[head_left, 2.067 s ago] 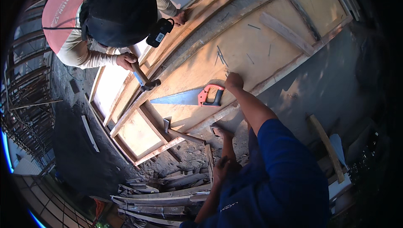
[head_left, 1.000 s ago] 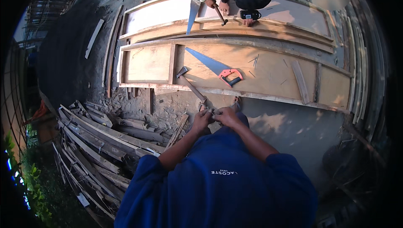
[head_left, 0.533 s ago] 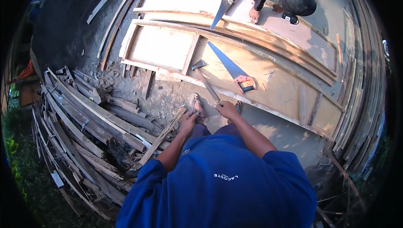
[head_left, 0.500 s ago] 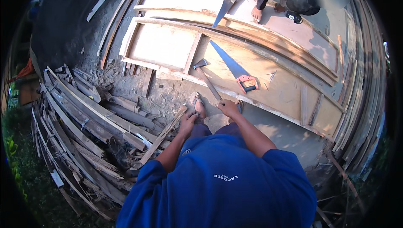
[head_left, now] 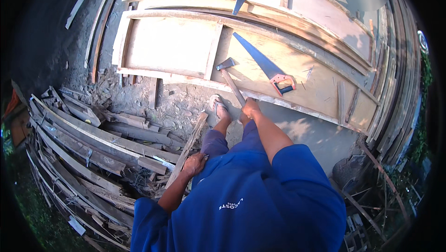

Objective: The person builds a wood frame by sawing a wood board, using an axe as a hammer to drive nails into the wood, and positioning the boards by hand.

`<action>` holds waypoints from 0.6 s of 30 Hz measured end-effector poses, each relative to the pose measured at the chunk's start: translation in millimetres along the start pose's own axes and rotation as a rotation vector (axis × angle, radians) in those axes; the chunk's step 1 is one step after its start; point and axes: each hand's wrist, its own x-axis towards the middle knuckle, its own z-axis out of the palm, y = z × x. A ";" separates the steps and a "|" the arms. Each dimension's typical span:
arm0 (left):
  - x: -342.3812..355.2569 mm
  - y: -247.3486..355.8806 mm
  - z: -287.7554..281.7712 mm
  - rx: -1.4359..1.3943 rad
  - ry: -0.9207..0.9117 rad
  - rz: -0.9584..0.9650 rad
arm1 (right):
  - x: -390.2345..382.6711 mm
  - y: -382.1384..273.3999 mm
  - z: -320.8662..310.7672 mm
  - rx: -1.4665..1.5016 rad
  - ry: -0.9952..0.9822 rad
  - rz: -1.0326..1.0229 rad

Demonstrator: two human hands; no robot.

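Your right hand (head_left: 250,109) is out front, arm nearly straight, fist wrapped around the wooden handle of a steel-headed hammer (head_left: 231,78) whose head rests on the pale plywood panel (head_left: 172,47). Your left hand (head_left: 194,163) hangs low by your hip, elbow bent, fingers closed on a long narrow wooden strip (head_left: 188,147) angled up from the scrap timber pile (head_left: 79,145). A blue-bladed handsaw with an orange handle (head_left: 265,66) lies just beside the hammer.

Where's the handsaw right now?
In the head view the handsaw lies flat on the plywood panel, up and right of centre, just right of the hammer that the right hand holds.
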 end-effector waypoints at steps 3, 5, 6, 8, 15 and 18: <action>-9.9 17.3 -7.2 -0.050 -0.028 -0.097 | -20.2 -23.1 5.7 -0.020 -0.120 -0.154; -17.9 4.9 -19.6 0.048 0.000 -0.223 | -49.7 -75.3 -2.4 0.277 -0.291 -0.159; -12.8 12.1 -21.6 0.119 -0.004 -0.282 | -55.1 -77.9 -14.3 0.552 -0.416 -0.102; -15.7 29.9 -27.7 0.057 0.082 -0.241 | -61.2 -83.1 -39.7 0.615 -0.369 -0.141; -118.4 94.9 -94.9 -0.669 0.142 -0.238 | -130.7 -34.0 -92.4 0.361 0.083 -0.574; -143.1 92.4 -134.9 -1.221 0.518 -0.304 | -160.3 19.3 -107.9 0.323 0.142 -0.646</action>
